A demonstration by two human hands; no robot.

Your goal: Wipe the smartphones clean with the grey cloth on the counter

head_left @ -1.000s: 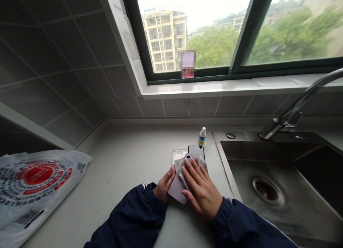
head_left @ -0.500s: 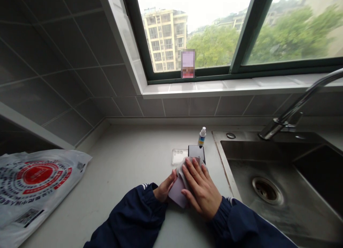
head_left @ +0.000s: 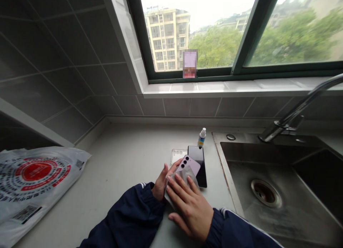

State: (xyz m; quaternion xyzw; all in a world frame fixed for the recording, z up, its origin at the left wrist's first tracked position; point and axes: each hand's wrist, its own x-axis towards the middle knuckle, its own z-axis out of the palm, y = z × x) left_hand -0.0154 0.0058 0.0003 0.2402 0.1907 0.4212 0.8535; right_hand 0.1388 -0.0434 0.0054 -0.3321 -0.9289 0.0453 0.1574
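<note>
A light purple phone (head_left: 193, 165) lies tilted in my left hand (head_left: 162, 180), its back with the camera lenses facing up. My right hand (head_left: 187, 205) presses a thin grey cloth (head_left: 171, 195) flat over the phone's lower part, fingers laid across it. The phone's upper end with the lenses is uncovered. Partly behind it, a dark flat device (head_left: 201, 174) with a glossy surface rests on the counter. A clear phone case (head_left: 177, 155) lies to its left. Just beyond stands a small white bottle (head_left: 202, 137) with a blue and yellow label.
A white plastic bag (head_left: 40, 180) with red print lies on the counter (head_left: 118, 151) at the left. On the right are a steel sink (head_left: 241, 176) and a chrome faucet (head_left: 294, 112). Behind the counter runs a window sill (head_left: 214, 92).
My right hand and the cloth have slid down the phone towards me, uncovering its lenses. More of the dark device shows now. The view has shifted slightly.
</note>
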